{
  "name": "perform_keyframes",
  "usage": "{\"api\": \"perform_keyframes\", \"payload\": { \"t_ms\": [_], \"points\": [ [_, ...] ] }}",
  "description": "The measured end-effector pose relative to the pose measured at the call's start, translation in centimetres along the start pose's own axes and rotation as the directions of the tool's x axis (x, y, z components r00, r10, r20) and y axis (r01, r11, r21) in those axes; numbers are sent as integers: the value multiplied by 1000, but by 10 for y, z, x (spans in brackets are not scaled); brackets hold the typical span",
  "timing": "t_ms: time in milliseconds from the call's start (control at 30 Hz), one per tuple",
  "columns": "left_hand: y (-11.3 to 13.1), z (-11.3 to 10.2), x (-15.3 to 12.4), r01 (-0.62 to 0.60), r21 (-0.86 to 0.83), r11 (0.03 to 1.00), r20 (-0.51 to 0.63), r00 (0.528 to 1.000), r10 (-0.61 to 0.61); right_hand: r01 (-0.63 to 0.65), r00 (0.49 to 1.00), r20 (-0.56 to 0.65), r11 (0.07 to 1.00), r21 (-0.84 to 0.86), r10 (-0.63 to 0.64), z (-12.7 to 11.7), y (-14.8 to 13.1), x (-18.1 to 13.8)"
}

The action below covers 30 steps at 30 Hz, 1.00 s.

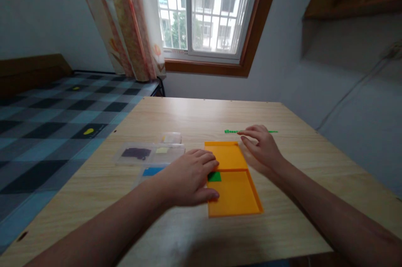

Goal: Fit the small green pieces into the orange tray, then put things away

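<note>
An orange open case (pixel 234 193) with two shallow halves lies flat on the wooden table. My left hand (pixel 191 179) rests over its left edge, fingers stretched out and thumb apart. A small green flat piece (pixel 215 176) sits inside the lower half, between that thumb and the fingers, partly covered. Beyond the case's upper right corner is my right hand (pixel 259 143), its index finger and thumb extended with a small gap between them. Those fingertips are close to a thin row of green bits (pixel 231 131); whether they touch it I cannot tell.
Left of the case are a clear box with dark purple bits (pixel 135 153), a small clear container (pixel 171 137) and a blue piece (pixel 152 171) partly behind my left arm. A checked bed (pixel 63 133) borders the table at left. Window and curtain (pixel 132 24) are behind.
</note>
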<state>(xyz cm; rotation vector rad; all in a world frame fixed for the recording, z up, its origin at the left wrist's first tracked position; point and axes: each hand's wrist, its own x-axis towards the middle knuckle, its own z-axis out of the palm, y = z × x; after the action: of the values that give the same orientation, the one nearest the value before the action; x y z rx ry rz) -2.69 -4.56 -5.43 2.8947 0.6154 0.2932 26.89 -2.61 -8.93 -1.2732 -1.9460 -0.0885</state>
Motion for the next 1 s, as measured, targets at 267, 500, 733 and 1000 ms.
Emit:
{"api": "perform_keyframes", "payload": {
  "t_ms": [267,500,733,1000],
  "points": [
    [0,-3,-3,8,9,1000,-13,1000,-8,67,966,258,963,-261,3,32,3,30],
    [-3,-8,-5,33,19,999,-24,999,-33,-12,948,296,942,-335,118,51,8,45],
    [-5,-8,-5,38,26,999,-40,999,-37,-28,950,289,954,-299,118,59,14,44],
    [-3,-8,-6,34,21,999,-28,999,-33,-79,939,301,956,-282,166,62,10,55]
  ]
}}
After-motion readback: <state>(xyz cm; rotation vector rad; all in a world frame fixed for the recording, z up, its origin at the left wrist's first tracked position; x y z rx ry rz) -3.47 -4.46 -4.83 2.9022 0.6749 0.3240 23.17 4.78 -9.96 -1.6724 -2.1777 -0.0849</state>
